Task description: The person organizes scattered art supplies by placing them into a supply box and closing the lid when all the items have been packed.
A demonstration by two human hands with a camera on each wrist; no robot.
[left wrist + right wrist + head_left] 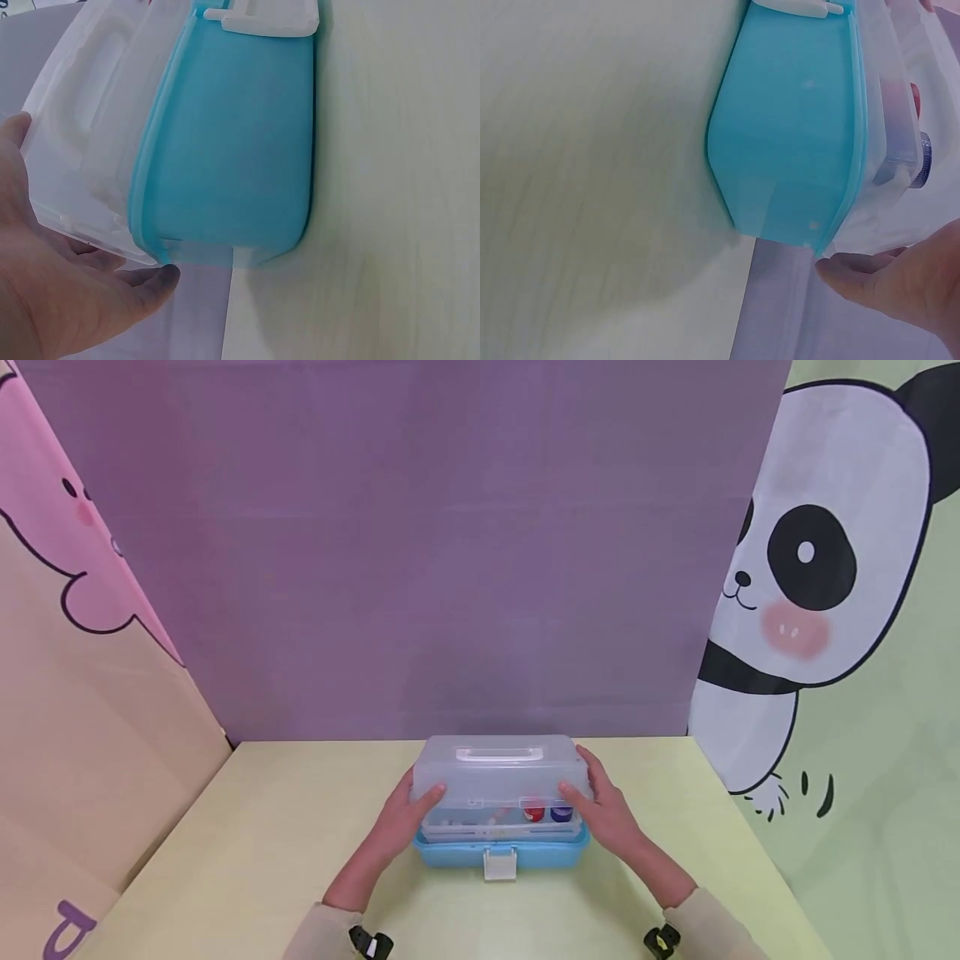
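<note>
A light-blue storage box [540, 857] stands near the far edge of the table, its white front latch [500, 865] hanging down. The translucent lid [498, 781] is tilted up at the front. Under it shows a clear tray [457, 827] with a red cap [533, 814] and a dark blue cap [924, 161]. My left hand [402, 817] holds the lid's left side, thumb on its front edge. On the other side my right hand [611, 818] grips the lid likewise. Most fingers are partly hidden by the lid and box.
The pale table [285, 827] spreads around the box. A purple backdrop [450, 543] rises right behind the table's far edge. At the sides hang a panda print [855, 468] on the right and a pink cartoon print [45, 468] on the left.
</note>
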